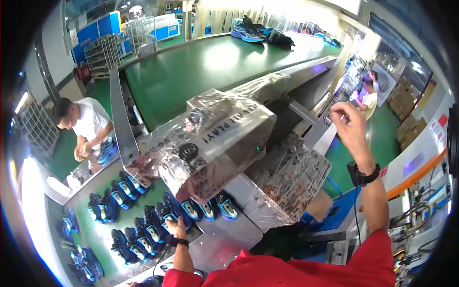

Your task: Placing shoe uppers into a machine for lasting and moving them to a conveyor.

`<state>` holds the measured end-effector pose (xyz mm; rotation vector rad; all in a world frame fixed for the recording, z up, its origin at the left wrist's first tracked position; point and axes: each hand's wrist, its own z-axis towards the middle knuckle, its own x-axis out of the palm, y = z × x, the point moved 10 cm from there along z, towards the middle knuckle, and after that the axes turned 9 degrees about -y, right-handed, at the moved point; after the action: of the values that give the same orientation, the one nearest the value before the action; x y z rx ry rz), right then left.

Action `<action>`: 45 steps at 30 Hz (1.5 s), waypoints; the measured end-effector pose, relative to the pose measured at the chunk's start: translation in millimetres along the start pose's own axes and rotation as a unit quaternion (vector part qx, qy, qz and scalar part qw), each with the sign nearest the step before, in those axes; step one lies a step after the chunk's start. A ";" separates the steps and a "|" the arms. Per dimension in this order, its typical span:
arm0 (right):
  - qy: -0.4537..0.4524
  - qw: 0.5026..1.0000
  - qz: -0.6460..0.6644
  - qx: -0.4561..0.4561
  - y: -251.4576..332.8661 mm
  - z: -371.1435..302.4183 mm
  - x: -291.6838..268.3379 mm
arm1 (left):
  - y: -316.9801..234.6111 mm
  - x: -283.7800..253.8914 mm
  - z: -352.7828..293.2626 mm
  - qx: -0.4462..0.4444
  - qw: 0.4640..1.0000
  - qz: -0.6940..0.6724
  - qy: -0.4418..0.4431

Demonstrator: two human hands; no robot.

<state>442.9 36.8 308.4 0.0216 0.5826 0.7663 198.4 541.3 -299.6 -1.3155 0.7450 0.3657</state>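
Observation:
My left hand (177, 228) is low over a row of sneakers, its fingers apart and against a dark sneaker (166, 211) with a light blue sole. Whether the fingertips press on that sneaker or only hover at it is hard to see. More such sneakers (153, 233) stand side by side around the hand on a green conveyor belt (98, 239). Raised at the right, my right hand (351, 125) has its fingers curled in toward the thumb, and nothing shows in them. A black band with a cable (363, 174) is round the right wrist.
A machine housing wrapped in printed clear film (215, 143) stands before me, with a second wrapped part (301, 179) beside it. Behind runs a wide green belt (191, 76) carrying shoes (248, 31). One person (88, 124) works at the left; others (368, 98) are at the far right.

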 end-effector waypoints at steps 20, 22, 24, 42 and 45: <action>0.076 0.995 0.008 0.064 -160.2 -168.7 64.6 | -441.7 -349.5 57.4 0.287 0.896 -0.327 -0.092; 0.064 0.992 0.054 0.092 -170.3 -173.4 61.4 | -518.8 -337.9 37.8 0.335 0.885 -0.320 -0.055; 0.018 0.986 0.133 0.101 -181.9 -171.6 57.0 | -603.2 -308.1 8.1 0.401 0.886 -0.234 -0.001; -0.051 0.918 0.355 0.168 -222.1 -186.4 46.3 | -920.9 79.0 -30.3 0.461 0.883 0.010 0.091; -0.053 0.915 0.362 0.172 -224.9 -189.7 51.3 | -919.1 99.9 -4.0 0.489 0.871 0.034 0.040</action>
<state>522.1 -128.9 72.8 0.6331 0.6018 1.3613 851.8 299.3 308.1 -0.3388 0.8761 -0.0427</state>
